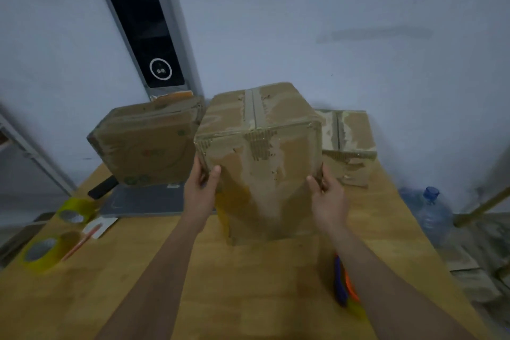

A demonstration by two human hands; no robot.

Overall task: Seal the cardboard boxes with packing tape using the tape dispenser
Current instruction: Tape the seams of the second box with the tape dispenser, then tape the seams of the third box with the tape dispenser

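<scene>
- Cardboard: tall centre box (259, 163) stands upright on the wooden bench (226, 284), mid-bench; top seam carries a tape strip running front to back, w/ tape overlapping onto the near face.
- L hand (199, 193) grips the box's left near edge: thumb on the front face, fingers wrapped round the side.
- R hand (328, 199) grips the right near edge likewise: thumb on the front, fingers curled round the side.
- Left rear box (146, 143), printed w/ green & red marks, sits behind-left of the centre box, resting on a grey slab (149, 201).
- Right rear box (349, 146), lower, taped, sits behind-right, close to the centre box.
- Tape dispenser (343, 283) (blue/orange, blurred) lies on the bench beside the R forearm, near edge.
- Two yellow tape rolls (44, 252) & (76, 211) lie at the bench's left edge; a pale card (100, 225) lies between them & the slab.
- Blue-capped water jug (433, 215) stands on the floor right of the bench.
</scene>
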